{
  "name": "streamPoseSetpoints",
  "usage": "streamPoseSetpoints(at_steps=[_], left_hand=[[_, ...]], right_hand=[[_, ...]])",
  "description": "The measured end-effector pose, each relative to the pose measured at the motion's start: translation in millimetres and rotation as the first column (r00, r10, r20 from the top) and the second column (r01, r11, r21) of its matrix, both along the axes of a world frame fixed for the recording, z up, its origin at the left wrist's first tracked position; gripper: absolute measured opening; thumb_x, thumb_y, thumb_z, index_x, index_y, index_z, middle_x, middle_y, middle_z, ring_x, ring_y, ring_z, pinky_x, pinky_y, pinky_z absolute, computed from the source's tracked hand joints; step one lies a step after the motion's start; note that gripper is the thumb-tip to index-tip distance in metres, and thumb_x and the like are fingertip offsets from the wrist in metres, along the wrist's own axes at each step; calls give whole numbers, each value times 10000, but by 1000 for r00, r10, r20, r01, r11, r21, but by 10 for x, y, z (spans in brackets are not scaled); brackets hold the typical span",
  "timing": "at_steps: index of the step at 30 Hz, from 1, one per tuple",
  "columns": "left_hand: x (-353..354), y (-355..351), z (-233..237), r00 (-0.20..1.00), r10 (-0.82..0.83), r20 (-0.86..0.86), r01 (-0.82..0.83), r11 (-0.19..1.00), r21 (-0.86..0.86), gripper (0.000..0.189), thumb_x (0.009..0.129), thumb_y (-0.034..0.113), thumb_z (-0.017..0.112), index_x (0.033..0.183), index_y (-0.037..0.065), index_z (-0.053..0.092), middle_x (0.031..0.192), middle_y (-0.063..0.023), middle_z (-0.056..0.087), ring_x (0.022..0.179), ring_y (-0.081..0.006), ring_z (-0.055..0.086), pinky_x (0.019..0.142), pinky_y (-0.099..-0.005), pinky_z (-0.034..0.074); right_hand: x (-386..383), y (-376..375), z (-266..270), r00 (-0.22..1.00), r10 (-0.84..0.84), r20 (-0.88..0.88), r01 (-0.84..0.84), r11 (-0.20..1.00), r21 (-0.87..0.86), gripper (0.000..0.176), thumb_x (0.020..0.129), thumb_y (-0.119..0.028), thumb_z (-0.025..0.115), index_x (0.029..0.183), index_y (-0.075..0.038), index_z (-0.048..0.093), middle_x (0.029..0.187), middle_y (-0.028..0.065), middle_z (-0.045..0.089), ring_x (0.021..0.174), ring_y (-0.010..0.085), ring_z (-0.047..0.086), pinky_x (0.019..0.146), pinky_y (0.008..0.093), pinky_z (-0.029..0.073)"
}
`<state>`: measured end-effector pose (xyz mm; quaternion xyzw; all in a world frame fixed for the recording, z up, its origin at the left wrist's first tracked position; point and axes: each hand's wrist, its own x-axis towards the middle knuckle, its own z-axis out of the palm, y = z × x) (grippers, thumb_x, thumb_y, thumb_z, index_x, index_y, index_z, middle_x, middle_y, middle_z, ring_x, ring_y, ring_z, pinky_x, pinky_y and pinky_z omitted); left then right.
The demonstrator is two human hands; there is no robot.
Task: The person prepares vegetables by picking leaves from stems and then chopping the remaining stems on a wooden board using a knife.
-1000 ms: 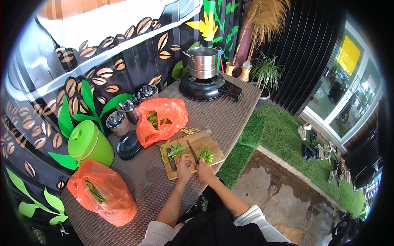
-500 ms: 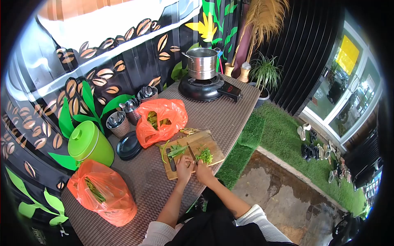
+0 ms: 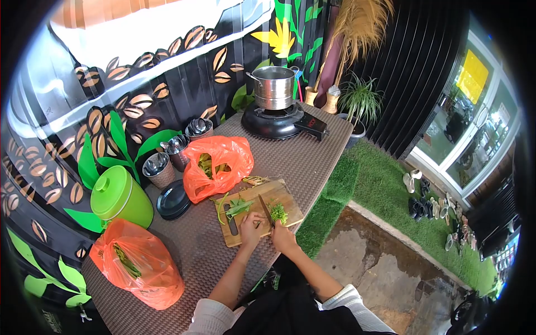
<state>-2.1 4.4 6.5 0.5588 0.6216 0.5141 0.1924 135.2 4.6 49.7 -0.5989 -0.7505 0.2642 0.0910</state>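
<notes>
On a wooden cutting board (image 3: 233, 237), my right hand (image 3: 283, 237) grips a knife (image 3: 265, 206) by its handle, with the blade pointing away from me. Just right of the blade lies a small pile of chopped green herbs (image 3: 278, 213). My left hand (image 3: 252, 224) rests on the board left of the knife, its fingers curled; what they hold, if anything, is too small to make out. Uncut green leaves (image 3: 239, 206) lie beyond my left hand, near the dark slot in the board. Some thin stems (image 3: 255, 180) sit at the board's far edge.
An orange plastic bag of greens (image 3: 237, 151) stands behind the board, another orange bag (image 3: 159, 279) at the left. Around them are a green lidded container (image 3: 125, 201), dark plates (image 3: 173, 204) and cups of cutlery (image 3: 159, 170). A steel pot (image 3: 274, 89) sits on a black stove (image 3: 268, 124).
My right hand and the knife have shifted a little to the right, toward the chopped herbs. The gap between my two hands is wider.
</notes>
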Motion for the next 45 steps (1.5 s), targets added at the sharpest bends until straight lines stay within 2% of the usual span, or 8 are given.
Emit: streamPoseSetpoints(at_steps=[7, 14, 22, 24, 29, 33, 40, 45], left_hand=[[-32, 118, -113, 977, 43, 207, -30, 997, -64, 218, 674, 17, 744, 864, 44, 639, 820, -48, 672, 678, -151, 588, 640, -282, 476], [20, -2, -5, 999, 41, 17, -42, 999, 31, 191, 707, 33, 722, 884, 52, 655, 774, -34, 673, 689, -166, 540, 644, -283, 446], [49, -89, 4, 955, 121, -272, -93, 989, 113, 142, 745, 98, 690, 878, 57, 662, 753, -19, 675, 682, -194, 513, 629, -311, 443], [55, -71, 21, 991, 84, -104, -80, 996, 44, 123, 739, 102, 684, 861, 88, 673, 752, -23, 661, 701, -189, 525, 646, -320, 454], [-2, 51, -40, 998, 60, 6, -60, 998, 5, 190, 690, 39, 710, 873, 65, 667, 772, -24, 689, 594, -138, 527, 589, -259, 438], [-50, 129, -120, 987, 21, 161, -13, 999, -49, 202, 674, 37, 723, 865, 57, 662, 789, -19, 701, 561, -90, 543, 570, -219, 435], [-51, 97, -54, 996, 32, 86, -17, 984, -178, 201, 678, 32, 732, 859, 48, 648, 792, -24, 705, 642, -66, 614, 556, -207, 433], [-53, 114, -125, 984, 7, 177, -2, 1000, -30, 193, 684, 39, 730, 857, 49, 644, 775, -25, 702, 628, -68, 608, 560, -203, 433]], right_hand=[[-65, -86, 128, 1000, -5, 4, 5, 1000, -17, 287, 917, -229, 455, 1060, 12, 394, 882, 296, 619, 861, 458, 618, 749, 539, 491], [-238, -61, -181, 999, -28, 46, 26, 999, 45, 283, 897, -204, 481, 1058, 7, 382, 863, 284, 629, 791, 444, 637, 683, 505, 521], [-116, -76, 44, 997, 76, 31, -79, 991, 105, 317, 897, -230, 486, 1064, 19, 382, 816, 278, 629, 786, 441, 637, 673, 515, 517], [-190, -128, 29, 997, 35, 63, -39, 997, 65, 290, 888, -199, 489, 1057, 16, 392, 841, 267, 636, 812, 418, 646, 691, 498, 525], [-206, 106, -76, 998, 9, 59, -11, 999, 48, 256, 876, -159, 492, 1050, 7, 406, 856, 253, 645, 811, 395, 658, 696, 469, 538], [-123, 106, -64, 995, 86, 44, -88, 995, 43, 322, 893, -201, 475, 1096, 33, 385, 853, 285, 628, 809, 456, 632, 700, 514, 515], [-254, -1, -82, 998, 3, 63, -9, 996, 91, 302, 890, -178, 475, 1089, 33, 391, 832, 281, 631, 798, 445, 636, 682, 514, 517], [-162, 156, -64, 997, 80, 12, -81, 996, 25, 281, 896, -181, 461, 1077, 23, 393, 823, 276, 633, 790, 437, 638, 679, 509, 517]])
